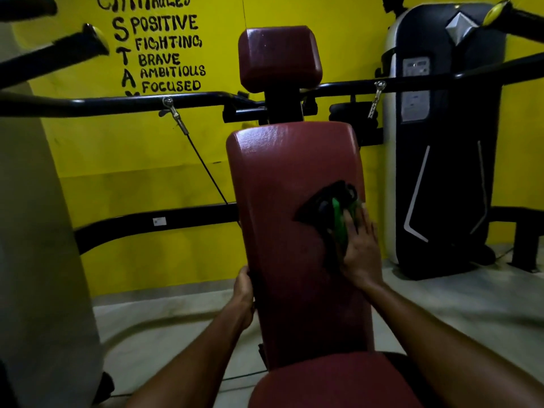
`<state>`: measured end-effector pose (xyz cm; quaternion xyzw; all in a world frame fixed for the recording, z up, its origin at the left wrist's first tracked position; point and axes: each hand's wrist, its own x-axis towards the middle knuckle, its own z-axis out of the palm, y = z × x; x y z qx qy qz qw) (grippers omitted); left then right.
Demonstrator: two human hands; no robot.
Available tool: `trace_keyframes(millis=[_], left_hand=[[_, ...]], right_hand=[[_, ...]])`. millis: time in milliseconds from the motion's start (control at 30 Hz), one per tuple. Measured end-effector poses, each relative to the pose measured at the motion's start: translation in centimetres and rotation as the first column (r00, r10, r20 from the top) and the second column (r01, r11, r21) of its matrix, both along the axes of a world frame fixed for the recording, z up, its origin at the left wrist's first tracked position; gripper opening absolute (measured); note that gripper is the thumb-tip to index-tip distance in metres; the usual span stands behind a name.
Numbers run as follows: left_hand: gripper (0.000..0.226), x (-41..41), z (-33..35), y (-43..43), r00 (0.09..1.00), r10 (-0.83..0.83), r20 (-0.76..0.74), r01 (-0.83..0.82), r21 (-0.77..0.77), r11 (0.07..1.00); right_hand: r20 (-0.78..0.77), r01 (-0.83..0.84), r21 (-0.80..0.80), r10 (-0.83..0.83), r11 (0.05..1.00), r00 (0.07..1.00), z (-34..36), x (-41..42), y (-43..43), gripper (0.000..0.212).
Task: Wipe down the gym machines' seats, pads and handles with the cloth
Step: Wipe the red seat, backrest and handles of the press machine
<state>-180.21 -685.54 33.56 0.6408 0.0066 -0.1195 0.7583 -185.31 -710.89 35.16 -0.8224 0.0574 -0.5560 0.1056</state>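
Glossy maroon leatherette back pad [294, 231], soft cloth [332, 207], matt black metal bar [117, 103]

The long maroon vinyl back pad [291, 237] is gleaming; on it the crumpled black cloth [329, 209] is showing green stripes. Behind the pad, the yellow painted wall [132, 178] is carrying black lettering.

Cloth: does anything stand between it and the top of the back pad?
Nothing visible does. The right hand presses the cloth on the right side of the back pad, and the red surface above it is bare. The left hand grips the pad's left edge, lower down.
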Motion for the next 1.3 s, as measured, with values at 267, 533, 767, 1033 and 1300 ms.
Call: trace_keyframes(millis=[267, 533, 767, 1033, 1300], left_hand=[[0.046, -1.8, 1.5, 0.3, 1.000, -0.002, 0.001, 0.002, 0.052, 0.999], [0.049, -2.2, 2.0, 0.1, 0.998, -0.037, 0.049, 0.031, 0.125, 0.992], [0.063, -2.7, 2.8, -0.3, 0.999, -0.031, 0.013, 0.028, 0.171, 0.985], [0.070, -4.9, 9.4, -2.1, 0.972, 0.054, -0.228, -0.006, 0.205, 0.979], [0.037, -9.2, 22.2, -2.7, 0.888, -0.138, -0.439, 0.251, 0.211, 0.945]], right_hand=[[-0.150, -0.062, -0.009, 0.060, 0.998, 0.987, 0.2, 2.1, 13.9, 0.093], [-0.158, -0.070, -0.494, -0.011, 0.866, 0.987, 0.0, 1.3, 2.5, 0.074], [-0.052, 0.085, 0.553, -0.067, 0.829, 0.996, 1.5, 1.6, 3.7, 0.073], [-0.211, 0.131, 0.854, 0.105, 0.504, 0.972, 2.2, -1.6, 15.5, 0.061], [-0.015, 0.084, 0.991, 0.523, -0.109, 0.852, 13.4, -5.9, 15.1, 0.045]])
